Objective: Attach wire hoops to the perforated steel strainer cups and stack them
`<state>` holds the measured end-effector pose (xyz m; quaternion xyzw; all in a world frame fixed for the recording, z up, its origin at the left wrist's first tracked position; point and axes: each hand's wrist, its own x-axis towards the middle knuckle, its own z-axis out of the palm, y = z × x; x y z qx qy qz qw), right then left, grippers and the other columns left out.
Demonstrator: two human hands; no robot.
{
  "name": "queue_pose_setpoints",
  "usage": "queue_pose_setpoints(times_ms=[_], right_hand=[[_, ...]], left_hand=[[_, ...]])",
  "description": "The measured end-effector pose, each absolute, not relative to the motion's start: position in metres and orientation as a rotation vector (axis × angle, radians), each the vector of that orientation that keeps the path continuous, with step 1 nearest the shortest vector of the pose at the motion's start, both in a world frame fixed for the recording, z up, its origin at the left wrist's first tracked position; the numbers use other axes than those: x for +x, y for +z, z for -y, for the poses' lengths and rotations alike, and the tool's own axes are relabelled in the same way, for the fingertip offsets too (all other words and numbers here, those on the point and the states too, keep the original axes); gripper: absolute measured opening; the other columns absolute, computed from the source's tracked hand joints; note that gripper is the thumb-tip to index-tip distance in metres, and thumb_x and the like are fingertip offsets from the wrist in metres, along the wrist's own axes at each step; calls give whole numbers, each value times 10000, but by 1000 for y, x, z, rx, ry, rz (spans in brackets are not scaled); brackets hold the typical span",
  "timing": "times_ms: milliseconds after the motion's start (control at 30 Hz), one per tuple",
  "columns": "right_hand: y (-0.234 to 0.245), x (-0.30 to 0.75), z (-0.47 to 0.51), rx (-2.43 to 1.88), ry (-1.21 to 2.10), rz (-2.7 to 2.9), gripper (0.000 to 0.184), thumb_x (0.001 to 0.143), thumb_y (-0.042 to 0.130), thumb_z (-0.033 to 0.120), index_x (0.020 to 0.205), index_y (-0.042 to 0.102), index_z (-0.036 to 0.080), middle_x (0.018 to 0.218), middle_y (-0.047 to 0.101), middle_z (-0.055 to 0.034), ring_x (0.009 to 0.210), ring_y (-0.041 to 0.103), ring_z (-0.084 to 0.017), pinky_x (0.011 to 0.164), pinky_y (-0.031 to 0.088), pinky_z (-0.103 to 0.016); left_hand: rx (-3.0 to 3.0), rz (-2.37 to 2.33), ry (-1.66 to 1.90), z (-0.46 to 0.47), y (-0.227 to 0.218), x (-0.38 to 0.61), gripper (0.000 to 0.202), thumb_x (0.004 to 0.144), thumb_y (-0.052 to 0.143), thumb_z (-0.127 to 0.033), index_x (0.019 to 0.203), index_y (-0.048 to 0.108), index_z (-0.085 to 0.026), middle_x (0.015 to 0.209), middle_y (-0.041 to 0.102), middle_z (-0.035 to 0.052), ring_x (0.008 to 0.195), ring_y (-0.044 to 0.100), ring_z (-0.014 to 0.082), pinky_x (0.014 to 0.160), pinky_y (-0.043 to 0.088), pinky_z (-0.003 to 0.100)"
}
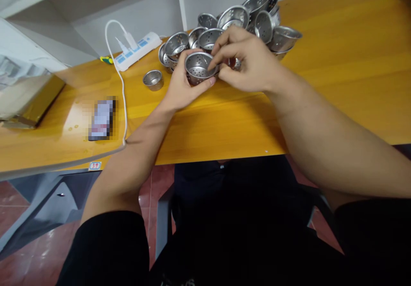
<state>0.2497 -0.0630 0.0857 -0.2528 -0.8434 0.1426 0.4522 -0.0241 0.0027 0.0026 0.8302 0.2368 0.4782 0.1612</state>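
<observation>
A round metal strainer cup [199, 70] with small holes in its wall and floor is held over the table, its mouth tilted toward me. My left hand [183, 84] wraps around its left side, thumb along the near wall. At the right rim, my right hand [247, 59] is closed, with fingertips reaching just inside the cup and the thumb outside. Whether anything small is between those fingers is hidden. Just behind both hands lies a heap of similar strainer cups [233, 17]. One small strainer cup [153, 80] stands apart, left of my left hand.
A white power strip [139, 51] with a plugged-in cable [123, 102] lies at the back left. Nearer are a phone [102, 120] and, at far left, a cardboard box [35, 99]. A yellow-green object [106, 60] sits by the wall. The wooden table's front edge [224, 159] is close to my lap.
</observation>
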Motion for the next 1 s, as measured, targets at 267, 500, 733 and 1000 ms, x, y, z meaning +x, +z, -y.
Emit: queue_pose_setpoints(times_ms=[267,500,733,1000], right_hand=[[81,243,66,-663,530,2090,222,936,1022,286,1132,977,379,1419,755,-103,1194,724,-382,950,733,-528],[91,250,70,-635,562,2092,247,928,1116,344,1062,915,298,1386,744,-97,996,723,-290,917,728,-512],[133,303,88,-749,301,2191,226,1060,1044,226,1236,954,336,1474,762,-44,990,773,-208,869,721,-421],[103,391,103,-1354,68,2110,261,1030,1091,72,1186,943,220,1340,826,-130,998,819,-208,953,724,-495]], left_hand=[[2395,-576,1374,0,7,-22,984,1086,686,-1116,1707,510,-373,1615,686,126,1473,801,371,1293,678,565],[2408,-646,1303,-1,4,-24,1118,1038,701,-1158,1777,427,-365,1631,670,145,1484,801,375,1258,687,554],[2311,-531,1598,10,37,-34,916,1041,695,-1148,1621,567,-451,1356,715,34,858,703,197,670,517,403],[2387,-1182,2058,-25,66,-127,823,1163,364,-1142,1424,562,-387,1380,679,-91,1105,660,117,882,628,536]])
